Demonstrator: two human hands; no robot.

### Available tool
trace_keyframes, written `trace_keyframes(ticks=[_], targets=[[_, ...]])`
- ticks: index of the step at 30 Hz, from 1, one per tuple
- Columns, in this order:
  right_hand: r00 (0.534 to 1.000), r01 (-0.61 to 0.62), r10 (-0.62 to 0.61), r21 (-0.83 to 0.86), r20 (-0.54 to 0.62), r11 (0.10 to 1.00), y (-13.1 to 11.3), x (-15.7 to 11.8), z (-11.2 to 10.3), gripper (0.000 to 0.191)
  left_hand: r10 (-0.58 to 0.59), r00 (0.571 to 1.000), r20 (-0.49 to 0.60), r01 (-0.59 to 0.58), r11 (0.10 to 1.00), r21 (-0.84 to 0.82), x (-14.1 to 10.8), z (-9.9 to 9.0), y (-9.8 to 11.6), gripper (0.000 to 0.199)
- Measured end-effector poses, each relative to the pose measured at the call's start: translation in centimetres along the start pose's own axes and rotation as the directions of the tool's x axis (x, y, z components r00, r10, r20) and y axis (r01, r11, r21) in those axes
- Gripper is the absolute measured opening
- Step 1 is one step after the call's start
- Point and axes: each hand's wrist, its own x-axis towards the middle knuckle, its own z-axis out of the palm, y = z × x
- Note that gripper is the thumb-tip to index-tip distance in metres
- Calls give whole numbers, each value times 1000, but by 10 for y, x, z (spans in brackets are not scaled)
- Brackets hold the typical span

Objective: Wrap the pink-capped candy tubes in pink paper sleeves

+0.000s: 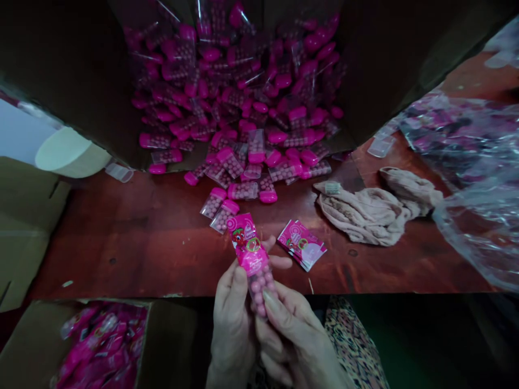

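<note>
The left hand (233, 324) and right hand (294, 337) both grip one clear tube of pink candies (259, 286), sleeved in printed pink film, above the red surface (121, 237); one stack of pink labels (302, 245) lies just right, with a heap of capped tubes (235, 97) beyond

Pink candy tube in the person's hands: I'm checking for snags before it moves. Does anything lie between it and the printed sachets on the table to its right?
Only the fingers of the left hand, which reach past the pink candy tube on that side. Beyond them lies just the reddish tabletop, with no other object before the printed sachets.
</note>
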Motion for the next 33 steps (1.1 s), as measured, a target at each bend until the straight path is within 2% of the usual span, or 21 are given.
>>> trace_keyframes(ticks=[3,6,10,12,13,15,20,23,28,30,33], targets=[[991,114,-125,-185,-51,976,2,3,-4,30,14,1000,-8,-14,1000,9,-1,2,0,32],[934,249,-341,-497,-103,831,4,4,-8,27,34,999,12,-34,999,4,0,2,1,26],[845,192,-512,-804,-156,563,10,4,-11,32,119,989,-83,-113,991,73,4,-5,4,22],[826,186,-552,-869,-114,458,12,4,-13,34,163,978,-132,-152,984,92,6,-7,5,18],[831,192,-549,-881,-89,434,13,5,-13,34,164,976,-141,-154,985,79,7,-7,6,15],[839,195,-539,-883,-76,428,14,6,-15,32,118,983,-143,-115,993,27,7,-5,5,13],[829,167,-542,-864,-137,475,16,5,-21,35,1,989,-149,-10,998,-62,5,1,-2,13],[825,170,-545,-857,-146,487,16,5,-21,37,-18,988,-151,8,998,-66,4,0,-4,15],[863,138,-485,-855,-144,500,10,5,-14,40,-29,991,-129,21,998,-64,2,-5,0,17],[867,107,-476,-876,-150,471,8,3,-10,40,-13,995,-97,6,998,-68,2,-7,2,23],[852,84,-508,-926,-124,367,11,-1,-8,40,52,998,-38,-54,997,-46,4,-8,6,31]])
